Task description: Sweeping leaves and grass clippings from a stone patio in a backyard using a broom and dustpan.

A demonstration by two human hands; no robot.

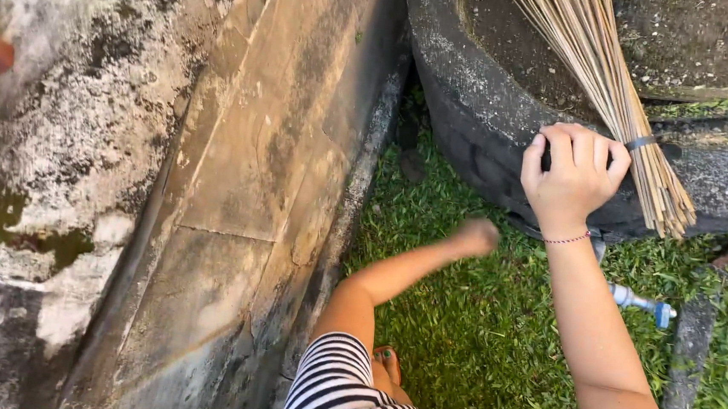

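Looking down from the head camera, I am seeing my right hand [572,178] grasping a bundle broom of thin pale sticks [599,84] close to its tied end, where a dark band [642,143] is holding the sticks together. The fingers are wrapped over the bundle, and the broom is leaning across the rim of an old dark tyre [473,110] with soil inside.

As far as I can judge, the sweeping work is only beginning: the bristle end is pointing up and out of the picture, not touching the ground, and the grass [458,322] and the stained concrete slab [238,179] are showing no swept pile.

My left hand [474,236] is blurred, low over the grass, so I cannot tell if it is clenched or loose; it seems to be holding nothing. The far end of the broom is cut off at the top edge. A small blue and white thing [643,303] is lying on the grass, partly hidden behind my right forearm.
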